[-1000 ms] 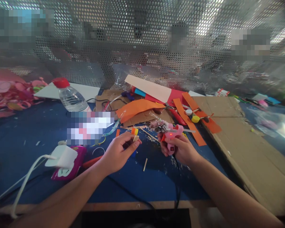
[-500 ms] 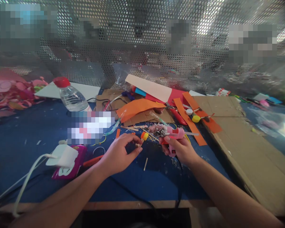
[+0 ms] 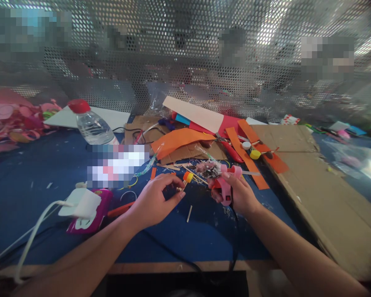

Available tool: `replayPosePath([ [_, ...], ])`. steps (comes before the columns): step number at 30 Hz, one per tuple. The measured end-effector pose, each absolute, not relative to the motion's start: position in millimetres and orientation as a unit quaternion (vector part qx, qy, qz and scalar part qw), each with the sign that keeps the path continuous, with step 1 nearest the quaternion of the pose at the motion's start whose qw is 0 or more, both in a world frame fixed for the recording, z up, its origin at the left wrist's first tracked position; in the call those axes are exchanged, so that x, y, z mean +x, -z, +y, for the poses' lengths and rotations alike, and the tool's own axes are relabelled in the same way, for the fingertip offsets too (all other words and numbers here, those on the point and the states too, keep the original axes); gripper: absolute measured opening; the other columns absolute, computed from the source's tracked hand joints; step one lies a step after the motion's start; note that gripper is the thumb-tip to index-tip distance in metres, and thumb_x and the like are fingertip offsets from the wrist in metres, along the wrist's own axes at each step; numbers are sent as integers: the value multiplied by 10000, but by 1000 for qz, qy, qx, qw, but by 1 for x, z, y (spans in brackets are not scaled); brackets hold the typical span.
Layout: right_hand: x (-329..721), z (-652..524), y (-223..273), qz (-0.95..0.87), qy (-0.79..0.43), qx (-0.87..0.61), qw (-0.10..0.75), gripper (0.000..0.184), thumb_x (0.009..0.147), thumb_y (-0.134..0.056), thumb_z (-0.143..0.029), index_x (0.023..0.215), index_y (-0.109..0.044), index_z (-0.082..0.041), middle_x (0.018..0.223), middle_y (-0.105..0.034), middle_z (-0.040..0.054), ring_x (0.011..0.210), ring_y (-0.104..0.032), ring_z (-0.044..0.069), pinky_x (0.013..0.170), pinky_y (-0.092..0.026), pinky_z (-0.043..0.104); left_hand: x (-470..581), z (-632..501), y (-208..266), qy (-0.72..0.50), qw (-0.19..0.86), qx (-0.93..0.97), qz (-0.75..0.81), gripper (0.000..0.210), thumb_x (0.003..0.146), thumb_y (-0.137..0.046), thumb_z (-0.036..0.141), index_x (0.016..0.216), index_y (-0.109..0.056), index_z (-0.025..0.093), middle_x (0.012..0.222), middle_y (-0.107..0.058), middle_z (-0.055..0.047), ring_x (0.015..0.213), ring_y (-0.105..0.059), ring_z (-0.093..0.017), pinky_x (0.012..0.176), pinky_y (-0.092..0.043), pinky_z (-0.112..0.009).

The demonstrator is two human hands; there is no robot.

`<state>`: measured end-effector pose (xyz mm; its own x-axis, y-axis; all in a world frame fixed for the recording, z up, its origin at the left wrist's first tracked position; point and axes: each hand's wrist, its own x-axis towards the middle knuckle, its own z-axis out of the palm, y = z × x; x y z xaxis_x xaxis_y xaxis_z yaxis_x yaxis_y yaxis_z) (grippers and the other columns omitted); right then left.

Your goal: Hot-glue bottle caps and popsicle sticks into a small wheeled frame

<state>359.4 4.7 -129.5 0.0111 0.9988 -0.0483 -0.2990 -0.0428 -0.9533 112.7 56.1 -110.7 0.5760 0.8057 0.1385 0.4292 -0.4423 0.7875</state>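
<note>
Fingers curled firmly around its grip, a worker's right hand (image 3: 243, 194) holds a pink glue gun (image 3: 227, 192), its front end matted with grey debris. Left of the gun, the half-closed left hand (image 3: 156, 201) pinches a few short wooden sticks (image 3: 179, 188) between thumb and fingertips, an orange-and-yellow cap (image 3: 188, 177) at their far end, near the gun's front but apart from it.

Beyond the gun rises a perforated metal screen (image 3: 179, 62). Below the gun spreads a blue tabletop (image 3: 160, 247), with a large cardboard sheet (image 3: 330, 202) to the gun's right. A curved orange sheet (image 3: 181, 141) lies behind it, and a red-capped bottle (image 3: 94, 128) is well off to its left. Nearer on that side, a white charger (image 3: 80, 202) rests against a magenta block (image 3: 104, 202). A yellow cap (image 3: 255, 154) lies behind the gun to the right; a loose stick (image 3: 189, 213) lies in front of it to the left.

Pixelation blanks a pale patch left of the gun and several spots beyond the screen. Debris obscures the gun's nozzle, fingers cover part of its grip, and how the sticks meet their cap is too small to tell.
</note>
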Motion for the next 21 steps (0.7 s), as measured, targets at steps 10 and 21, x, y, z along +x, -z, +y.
replayPosePath([
  [10,356,8,111,-309,-652,-349,598,505,856,-663,-674,786,-672,-174,710,-626,20,482,-530,117,448,-410,249,114,56,109,-259,355,813,382,134,893,-636,313,973,-705,231,962,-717,-33,854,-627,-189,794,-502,-368],
  [21,361,7,106,-321,-672,-283,604,735,910,-441,-830,642,-700,-196,474,-423,-23,418,-352,115,417,-328,241,114,58,109,-263,344,818,380,135,906,-632,312,985,-703,228,959,-722,-37,826,-618,-180,759,-505,-340],
])
